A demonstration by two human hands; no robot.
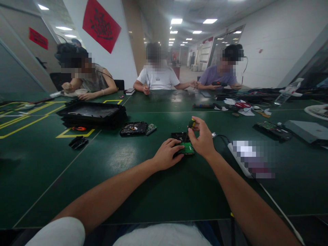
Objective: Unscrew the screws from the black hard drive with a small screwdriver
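A hard drive with a green circuit board (187, 147) lies on the dark green table (133, 177) in front of me. My left hand (167, 153) rests on the drive's left side, fingers curled down on it, holding it still. My right hand (202, 136) is closed around the black and yellow handle of a screwdriver (191, 123), which stands upright with its tip down on the drive.
Another hard drive (133, 128) with a loose green board (151, 128) lies to the left, beside stacked black trays (92, 114). A power strip (241, 157) lies right of my hand. Three people sit at the far edge, with tools and parts scattered to the right.
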